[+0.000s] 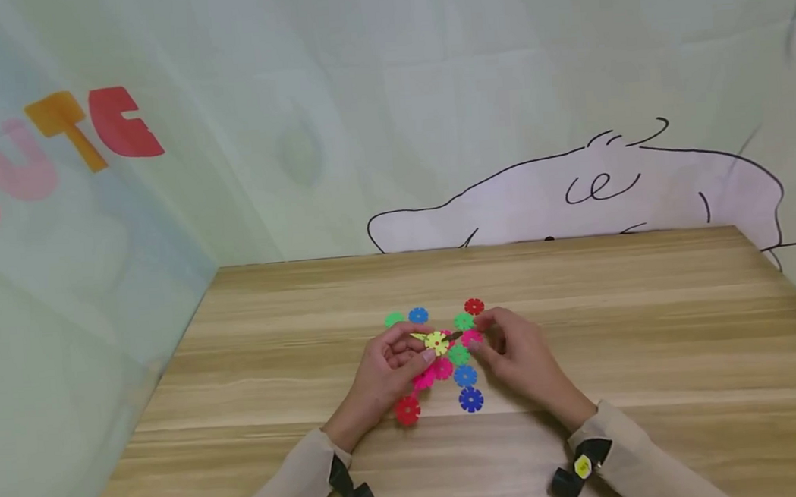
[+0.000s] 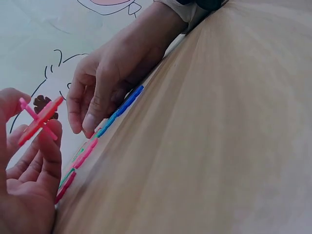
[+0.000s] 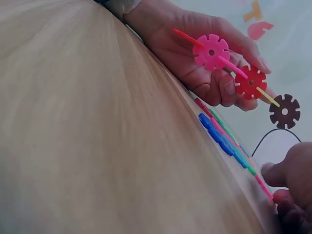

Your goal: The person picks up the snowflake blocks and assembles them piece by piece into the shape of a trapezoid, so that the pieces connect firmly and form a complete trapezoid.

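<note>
My left hand (image 1: 394, 363) pinches a short chain of notched plastic snowflake discs, slotted together crosswise and held above the table. In the right wrist view the chain runs from a pink disc (image 3: 211, 52) through a red disc (image 3: 251, 82) to a brown disc (image 3: 284, 111); a yellow disc (image 1: 436, 343) faces up in the head view. The right hand (image 1: 524, 355) has its thumb and index finger at the edge of a loose pink disc (image 1: 472, 338) on the table. How firmly it grips is partly hidden.
More discs lie flat around the hands: a red one (image 1: 474, 306), green one (image 1: 458, 355), light blue one (image 1: 465, 376), dark blue one (image 1: 471, 400), and another red one (image 1: 408, 410). The wooden table (image 1: 650, 339) meets a printed cloth backdrop (image 1: 293, 95).
</note>
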Motion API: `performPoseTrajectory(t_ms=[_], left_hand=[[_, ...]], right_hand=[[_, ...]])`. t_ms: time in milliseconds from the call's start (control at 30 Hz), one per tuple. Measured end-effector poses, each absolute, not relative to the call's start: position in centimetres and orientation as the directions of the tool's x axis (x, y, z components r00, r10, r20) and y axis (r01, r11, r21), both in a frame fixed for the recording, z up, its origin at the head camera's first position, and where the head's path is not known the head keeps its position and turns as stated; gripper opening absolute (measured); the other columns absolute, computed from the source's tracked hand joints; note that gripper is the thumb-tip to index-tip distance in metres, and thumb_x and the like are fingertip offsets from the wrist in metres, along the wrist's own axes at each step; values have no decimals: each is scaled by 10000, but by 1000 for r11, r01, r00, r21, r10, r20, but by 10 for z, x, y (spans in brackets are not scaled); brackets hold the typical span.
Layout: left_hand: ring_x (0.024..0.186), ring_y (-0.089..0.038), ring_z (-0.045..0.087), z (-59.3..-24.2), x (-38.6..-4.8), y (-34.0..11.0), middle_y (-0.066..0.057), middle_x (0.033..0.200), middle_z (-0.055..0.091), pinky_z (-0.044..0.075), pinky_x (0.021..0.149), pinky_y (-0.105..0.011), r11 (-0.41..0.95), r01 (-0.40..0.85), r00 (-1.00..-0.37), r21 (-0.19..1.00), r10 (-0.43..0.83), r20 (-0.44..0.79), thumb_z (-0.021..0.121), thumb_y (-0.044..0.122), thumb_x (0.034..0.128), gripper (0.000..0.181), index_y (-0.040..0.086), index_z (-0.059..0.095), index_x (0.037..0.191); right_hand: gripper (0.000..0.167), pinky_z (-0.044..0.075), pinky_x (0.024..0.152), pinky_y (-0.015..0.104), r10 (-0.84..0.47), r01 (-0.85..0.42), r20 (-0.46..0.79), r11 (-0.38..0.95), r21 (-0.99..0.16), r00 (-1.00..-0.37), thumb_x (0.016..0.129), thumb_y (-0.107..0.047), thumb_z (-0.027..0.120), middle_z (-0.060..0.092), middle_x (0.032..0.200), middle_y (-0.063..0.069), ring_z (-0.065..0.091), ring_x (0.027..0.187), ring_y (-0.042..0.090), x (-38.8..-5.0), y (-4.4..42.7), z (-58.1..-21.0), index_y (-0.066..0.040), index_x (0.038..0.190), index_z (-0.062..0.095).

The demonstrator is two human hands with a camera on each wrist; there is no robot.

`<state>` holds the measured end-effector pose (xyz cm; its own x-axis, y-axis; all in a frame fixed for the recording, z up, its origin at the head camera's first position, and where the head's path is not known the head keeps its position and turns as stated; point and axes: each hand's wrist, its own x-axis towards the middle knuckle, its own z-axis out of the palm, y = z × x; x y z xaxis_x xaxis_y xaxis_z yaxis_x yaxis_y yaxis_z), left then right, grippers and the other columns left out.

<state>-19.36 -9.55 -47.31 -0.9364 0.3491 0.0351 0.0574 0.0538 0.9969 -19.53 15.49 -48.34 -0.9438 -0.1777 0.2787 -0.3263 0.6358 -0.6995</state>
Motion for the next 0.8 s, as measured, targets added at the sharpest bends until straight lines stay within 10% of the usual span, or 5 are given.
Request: performPoseTrajectory(t_ms=[533,800], left_hand=[[789,-33,675,-474,-192,-94,2,1038,721,594,726,-153,68,66,-937,996,347,38,753,134,994,381,81,678,1363],[755,-12,654,-475,-191,-95,-25,1024,702,569,687,-135,56,94,-931,994,358,68,740,104,992,379,47,675,1362]], right_hand=[[335,518,722,214,-181,-313,255,529,-789,-950,916,17,802,661,943,32,573,824,128,-194,158,-484,-112,1218,734],[139,558,731,211,-86,-236,221,427,-873,-972,994,-122,765,775,922,53,644,796,86,-191,161,-480,-106,1128,801]])
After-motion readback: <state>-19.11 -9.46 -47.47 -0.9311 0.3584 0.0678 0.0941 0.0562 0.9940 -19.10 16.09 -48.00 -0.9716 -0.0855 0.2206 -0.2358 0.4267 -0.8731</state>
